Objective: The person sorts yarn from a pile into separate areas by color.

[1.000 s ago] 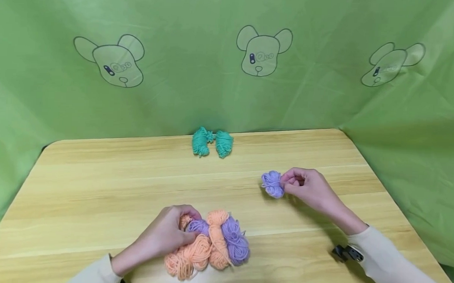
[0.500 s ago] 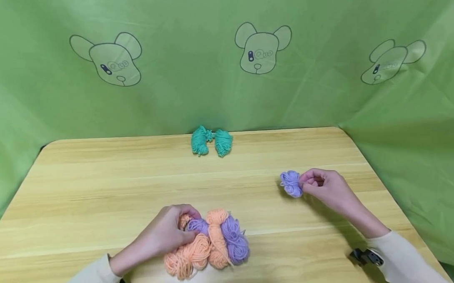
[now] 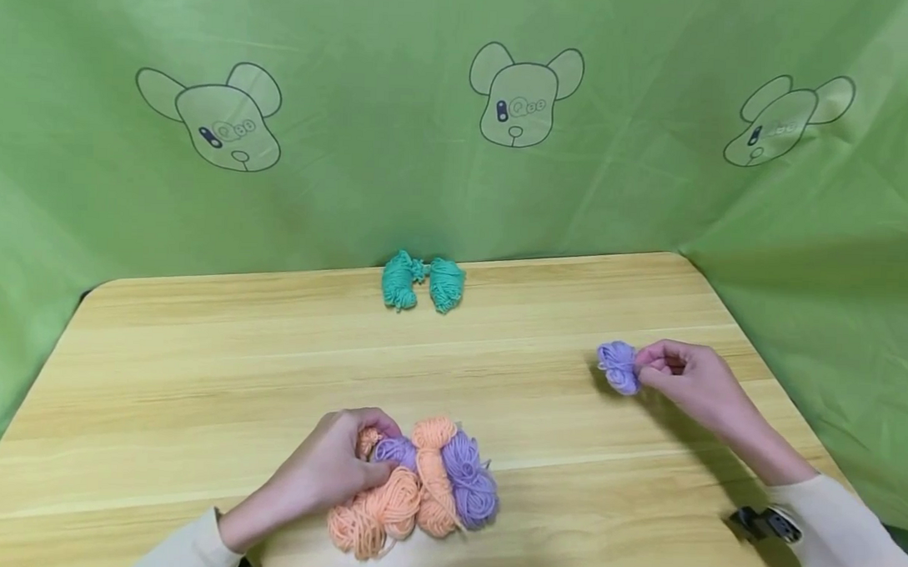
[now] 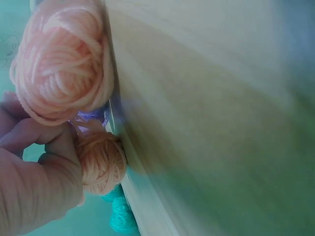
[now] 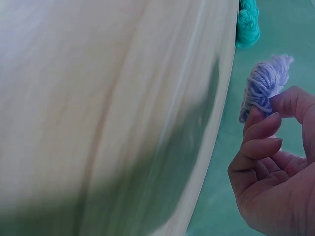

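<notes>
At the right of the head view my right hand (image 3: 694, 379) pinches a small purple yarn skein (image 3: 618, 367) between thumb and fingertips. The right wrist view shows that skein (image 5: 266, 83) held above the wooden table. My left hand (image 3: 339, 456) has its thumb and fingers around another purple yarn skein (image 3: 394, 451), partly hidden within a pile near the front. Peach yarn skeins (image 3: 434, 483) lie against it, and a larger purple skein (image 3: 471, 483) forms the pile's right side. In the left wrist view, a peach skein (image 4: 64, 64) sits close beside the left fingers.
Two teal yarn skeins (image 3: 446, 285) lie by the far edge of the wooden table (image 3: 218, 375). A green curtain (image 3: 384, 147) with printed mouse-like heads rises behind and along both sides.
My right hand has carried the small purple yarn skein to the right, away from the pile. The left hand stays at the pile, and the teal skeins keep their place.
</notes>
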Demonstrator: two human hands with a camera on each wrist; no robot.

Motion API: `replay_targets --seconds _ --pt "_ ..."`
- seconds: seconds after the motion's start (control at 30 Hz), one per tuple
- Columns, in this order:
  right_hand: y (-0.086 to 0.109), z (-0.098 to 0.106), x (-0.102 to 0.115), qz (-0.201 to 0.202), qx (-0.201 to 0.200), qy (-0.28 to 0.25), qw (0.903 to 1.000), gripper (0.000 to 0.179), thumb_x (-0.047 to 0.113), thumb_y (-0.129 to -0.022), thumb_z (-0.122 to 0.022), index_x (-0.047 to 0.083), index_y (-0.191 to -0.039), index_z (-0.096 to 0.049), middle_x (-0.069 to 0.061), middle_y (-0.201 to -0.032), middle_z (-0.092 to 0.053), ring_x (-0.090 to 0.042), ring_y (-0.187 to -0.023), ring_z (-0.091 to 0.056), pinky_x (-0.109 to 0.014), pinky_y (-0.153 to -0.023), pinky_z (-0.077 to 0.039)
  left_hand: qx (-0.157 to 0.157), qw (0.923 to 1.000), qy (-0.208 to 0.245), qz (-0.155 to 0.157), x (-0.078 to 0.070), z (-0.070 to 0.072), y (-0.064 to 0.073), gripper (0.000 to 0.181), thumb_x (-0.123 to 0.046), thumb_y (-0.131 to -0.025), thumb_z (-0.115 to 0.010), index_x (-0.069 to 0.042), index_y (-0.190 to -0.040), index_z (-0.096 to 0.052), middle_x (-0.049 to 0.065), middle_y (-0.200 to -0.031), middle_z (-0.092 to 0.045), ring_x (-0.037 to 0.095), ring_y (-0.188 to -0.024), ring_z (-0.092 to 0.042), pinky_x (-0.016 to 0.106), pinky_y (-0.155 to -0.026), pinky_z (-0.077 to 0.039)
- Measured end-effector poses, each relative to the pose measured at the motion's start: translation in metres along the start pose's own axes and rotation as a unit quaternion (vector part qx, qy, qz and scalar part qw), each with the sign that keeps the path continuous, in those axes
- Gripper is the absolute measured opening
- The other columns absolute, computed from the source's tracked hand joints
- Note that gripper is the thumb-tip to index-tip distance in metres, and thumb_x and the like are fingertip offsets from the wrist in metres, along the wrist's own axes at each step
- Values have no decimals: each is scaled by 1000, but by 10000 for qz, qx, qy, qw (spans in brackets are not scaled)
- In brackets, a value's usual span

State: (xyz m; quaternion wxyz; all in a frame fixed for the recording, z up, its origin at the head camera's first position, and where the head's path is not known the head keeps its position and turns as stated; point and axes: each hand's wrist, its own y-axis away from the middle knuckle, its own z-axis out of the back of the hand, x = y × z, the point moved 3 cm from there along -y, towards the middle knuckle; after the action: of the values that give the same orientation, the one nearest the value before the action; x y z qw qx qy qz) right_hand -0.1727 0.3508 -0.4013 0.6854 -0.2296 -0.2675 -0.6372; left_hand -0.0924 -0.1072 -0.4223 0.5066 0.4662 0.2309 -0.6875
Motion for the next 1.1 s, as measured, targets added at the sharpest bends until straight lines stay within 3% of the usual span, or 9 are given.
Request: replay_targets --seconds 0.77,1.1 --pt "14 20 -48 -62 -268 483 9985 19 12 -101 -72 -3 -113 -76 -6 -97 -73 -7 -78 -58 -20 -67 -48 -62 9998 -188 -95 -2 -4 -3 30 4 -81 -80 -5 -108 -72 -1 -79 -66 11 -59 -55 25 -47 -46" --pt "15 28 -62 -73 -247 505 9984 18 11 -102 -71 -4 -111 -75 0 -89 -69 -6 -74 -55 -21 -64 -46 -108 9998 -129 -128 -1 -4 -2 31 5 -78 -80 -6 -107 -72 -1 -78 -65 11 -57 -54 25 -46 -45"
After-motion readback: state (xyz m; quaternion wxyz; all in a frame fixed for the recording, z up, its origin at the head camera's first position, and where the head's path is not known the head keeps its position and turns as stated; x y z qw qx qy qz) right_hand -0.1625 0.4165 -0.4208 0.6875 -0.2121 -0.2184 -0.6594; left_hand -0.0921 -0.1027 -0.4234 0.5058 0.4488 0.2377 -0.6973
